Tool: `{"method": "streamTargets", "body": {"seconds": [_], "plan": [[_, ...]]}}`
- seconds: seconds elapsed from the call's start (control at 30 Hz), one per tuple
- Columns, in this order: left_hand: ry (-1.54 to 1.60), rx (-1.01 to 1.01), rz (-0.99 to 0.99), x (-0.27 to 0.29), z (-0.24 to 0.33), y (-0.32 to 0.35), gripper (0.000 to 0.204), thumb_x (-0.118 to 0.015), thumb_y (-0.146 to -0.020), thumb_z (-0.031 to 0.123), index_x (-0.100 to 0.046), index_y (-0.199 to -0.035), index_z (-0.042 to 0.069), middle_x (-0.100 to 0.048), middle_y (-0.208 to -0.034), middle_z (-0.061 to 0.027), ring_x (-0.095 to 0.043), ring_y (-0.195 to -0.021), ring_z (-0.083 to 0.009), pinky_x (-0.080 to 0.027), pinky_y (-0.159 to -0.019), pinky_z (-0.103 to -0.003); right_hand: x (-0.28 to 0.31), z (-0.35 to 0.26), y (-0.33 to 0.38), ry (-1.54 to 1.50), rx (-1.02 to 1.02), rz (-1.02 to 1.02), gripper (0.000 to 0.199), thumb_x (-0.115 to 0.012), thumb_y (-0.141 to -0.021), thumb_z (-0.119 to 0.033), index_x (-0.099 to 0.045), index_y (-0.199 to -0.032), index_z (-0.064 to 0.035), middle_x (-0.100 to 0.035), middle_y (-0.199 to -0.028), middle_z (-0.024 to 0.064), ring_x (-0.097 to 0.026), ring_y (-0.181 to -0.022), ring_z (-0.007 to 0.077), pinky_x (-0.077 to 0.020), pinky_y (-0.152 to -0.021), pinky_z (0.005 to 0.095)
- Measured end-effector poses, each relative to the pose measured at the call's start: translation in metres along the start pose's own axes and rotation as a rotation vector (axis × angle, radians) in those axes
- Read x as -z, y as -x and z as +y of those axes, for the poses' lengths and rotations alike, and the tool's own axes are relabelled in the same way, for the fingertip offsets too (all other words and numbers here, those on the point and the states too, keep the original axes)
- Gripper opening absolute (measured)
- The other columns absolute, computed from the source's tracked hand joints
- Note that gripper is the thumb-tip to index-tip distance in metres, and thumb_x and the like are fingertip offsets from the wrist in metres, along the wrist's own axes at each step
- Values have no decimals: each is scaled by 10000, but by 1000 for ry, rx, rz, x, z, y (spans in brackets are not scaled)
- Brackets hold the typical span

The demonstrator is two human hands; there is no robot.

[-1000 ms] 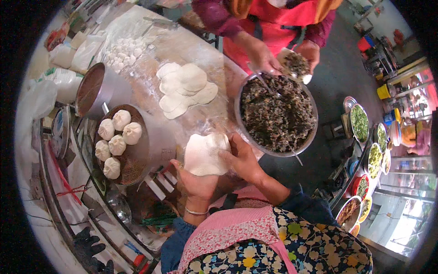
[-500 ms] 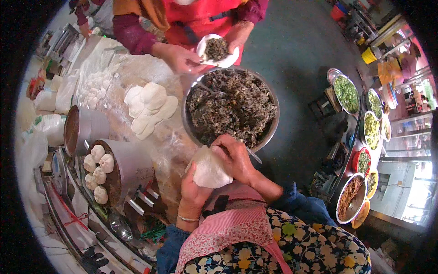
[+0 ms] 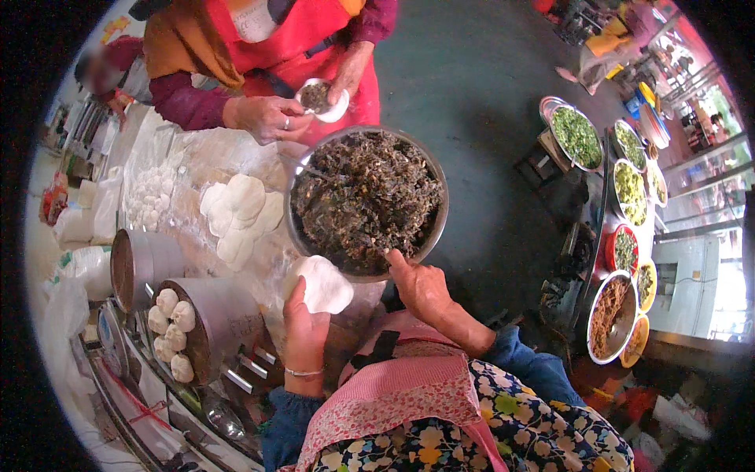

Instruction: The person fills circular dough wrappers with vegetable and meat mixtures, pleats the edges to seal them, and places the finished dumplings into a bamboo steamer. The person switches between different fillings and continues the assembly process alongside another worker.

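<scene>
My left hand (image 3: 305, 334) holds a round white dough wrapper (image 3: 324, 285), thumb on its top near the front rim of a large metal bowl (image 3: 445, 200). Dark chopped filling (image 3: 366, 197) fills the bowl. At the bowl's front right rim, my right hand (image 3: 425, 295) is closed around a thin metal-handled utensil, whose lower end is hidden in the filling. Across the bowl, another person's hands (image 3: 267, 118) hold a wrapper with filling (image 3: 316, 97) on it. A second metal handle (image 3: 303, 165) leans on the left rim.
Flat dough wrappers (image 3: 240, 208) overlap on the floured table (image 3: 189, 252), with small dough pieces (image 3: 149, 200) beyond. Filled buns (image 3: 182, 316) sit on a round metal steamer (image 3: 224, 315) at left. Several bowls of chopped greens (image 3: 576, 138) and a bowl of brown shreds (image 3: 609, 318) stand at right.
My right hand has left the dough wrapper and moved to the utensil at the bowl's rim. My left hand has shifted left with the wrapper. The other person's wrapper has drawn inward.
</scene>
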State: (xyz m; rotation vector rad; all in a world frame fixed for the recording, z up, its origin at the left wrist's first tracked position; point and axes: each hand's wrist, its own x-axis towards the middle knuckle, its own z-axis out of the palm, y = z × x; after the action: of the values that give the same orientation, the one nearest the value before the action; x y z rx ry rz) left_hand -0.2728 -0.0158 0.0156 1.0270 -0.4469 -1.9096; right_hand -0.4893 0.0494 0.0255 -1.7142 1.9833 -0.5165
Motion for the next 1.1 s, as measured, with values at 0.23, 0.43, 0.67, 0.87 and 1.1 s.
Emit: {"method": "streamTargets", "body": {"seconds": [0.23, 0.43, 0.67, 0.87, 1.1], "plan": [[-215, 24, 191, -13, -19, -21, 469, -550, -890, 320, -478, -1253, 32, -567, -1127, -79, -565, -1003, -211, -474, -805, -377, 18, 3, 39, 7, -17, 144, 418, -485, -803, -61, -425, -1213, -115, -620, -771, 146, -617, -626, 353, -484, -511, 447], [-332, 165, 222, -59, -14, -22, 383, -543, -903, 297, -516, -1203, 60, -599, -1024, -71, -595, -906, -194, -499, -713, -358, -37, -6, 48, -67, -133, 71, 406, -490, -820, -33, -418, -1218, -74, -603, -716, 185, -602, -610, 374, -463, -516, 462], [-178, 77, 39, -62, -21, -28, 430, -466, -942, 327, -452, -1261, 40, -577, -1148, -91, -584, -984, -251, -483, -848, -404, -39, -32, 42, -263, -193, 16, 468, -485, -809, -55, -385, -1264, -90, -620, -758, 184, -612, -640, 384, -467, -531, 488], [15, 78, 35, -60, -15, -28, 442, -398, -967, 361, -442, -1264, 37, -560, -1190, -76, -561, -1053, -233, -467, -893, -391, -38, -39, 41, -133, -45, 155, 557, -520, -774, -68, -405, -1318, -107, -616, -781, 129, -628, -645, 309, -480, -509, 439], [175, 92, 6, -56, -10, -35, 478, -330, -970, 431, -424, -1300, 99, -531, -1245, -60, -523, -1115, -258, -408, -966, -445, -35, -40, 36, -91, 159, 185, 622, -589, -681, -16, -448, -1281, -100, -585, -803, 106, -614, -680, 299, -495, -503, 397]]}}
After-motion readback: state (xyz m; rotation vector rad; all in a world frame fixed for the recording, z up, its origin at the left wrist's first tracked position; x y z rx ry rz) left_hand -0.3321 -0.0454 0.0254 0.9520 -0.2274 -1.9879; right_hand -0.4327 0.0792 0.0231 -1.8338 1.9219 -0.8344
